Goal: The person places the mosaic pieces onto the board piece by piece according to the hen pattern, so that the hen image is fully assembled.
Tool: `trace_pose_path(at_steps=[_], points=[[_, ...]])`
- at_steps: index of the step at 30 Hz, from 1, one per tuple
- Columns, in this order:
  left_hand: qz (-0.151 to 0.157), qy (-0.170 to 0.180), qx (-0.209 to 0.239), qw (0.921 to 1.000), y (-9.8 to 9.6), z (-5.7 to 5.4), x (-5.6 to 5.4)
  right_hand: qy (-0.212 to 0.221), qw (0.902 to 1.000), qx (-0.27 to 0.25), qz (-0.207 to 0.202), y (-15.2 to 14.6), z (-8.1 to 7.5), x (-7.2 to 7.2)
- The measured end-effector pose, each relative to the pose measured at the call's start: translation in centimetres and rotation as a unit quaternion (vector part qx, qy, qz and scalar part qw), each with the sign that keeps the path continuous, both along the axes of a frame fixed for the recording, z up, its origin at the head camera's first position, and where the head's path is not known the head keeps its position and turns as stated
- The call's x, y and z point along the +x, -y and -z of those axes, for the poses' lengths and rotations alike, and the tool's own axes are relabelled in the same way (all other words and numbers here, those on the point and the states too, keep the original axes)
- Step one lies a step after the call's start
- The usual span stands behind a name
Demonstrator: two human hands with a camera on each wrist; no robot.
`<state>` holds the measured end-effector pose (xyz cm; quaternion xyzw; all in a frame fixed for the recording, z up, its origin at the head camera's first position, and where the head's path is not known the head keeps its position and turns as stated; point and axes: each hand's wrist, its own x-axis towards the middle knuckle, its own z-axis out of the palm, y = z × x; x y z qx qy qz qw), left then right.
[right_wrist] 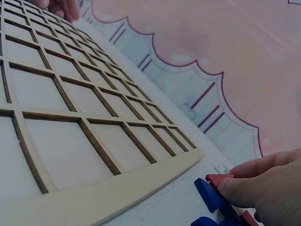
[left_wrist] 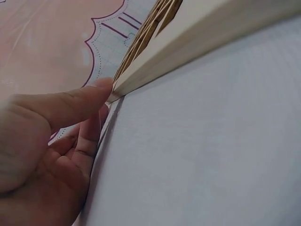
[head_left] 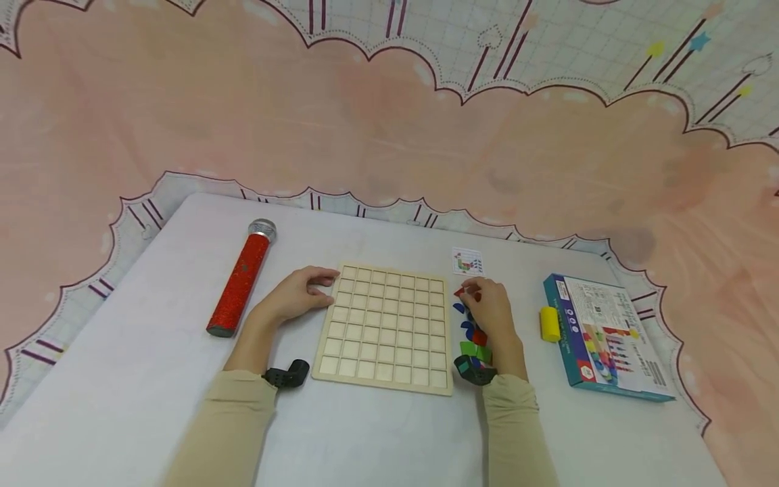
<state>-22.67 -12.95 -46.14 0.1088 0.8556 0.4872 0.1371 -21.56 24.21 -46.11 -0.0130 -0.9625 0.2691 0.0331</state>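
Sleeves [head_left: 222, 423] nearest; my right hand [head_left: 490, 310] pinches a red piece [right_wrist: 219, 178].
Grid board [head_left: 387, 335] lies at nine o'clock from it, red piece just off its two-o'clock edge. My left hand [head_left: 297, 294], thumb and fingers apart, touches board at ten o'clock.

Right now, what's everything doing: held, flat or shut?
Wooden board: flat, corner touched by left fingers
Farthest red piece: pinched by right fingers
Other red piece: lying beside board
Blue pieces: lying beside board
Green pieces: lying beside board
Card: flat, picture up
Box: flat, looks closed
Red microphone: lying
Yellow cylinder: upright or lying, unclear
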Motion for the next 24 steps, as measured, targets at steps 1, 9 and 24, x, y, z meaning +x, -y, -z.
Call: trace_pose_path(at_steps=[1,9,24], points=[[-0.002,0.001,-0.001,1.0000,0.00,0.00,-0.01,0.000,1.0000,-0.001,0.000,0.01,0.01,0.00],[0.010,-0.007,-0.008,0.9999,-0.17,0.02,0.02,0.007,1.0000,-0.001,0.001,0.05,0.10,0.08],[0.020,-0.009,-0.026,0.9994,-0.15,-0.48,-0.32,0.000,0.9995,-0.031,0.008,0.06,0.25,-0.19]])
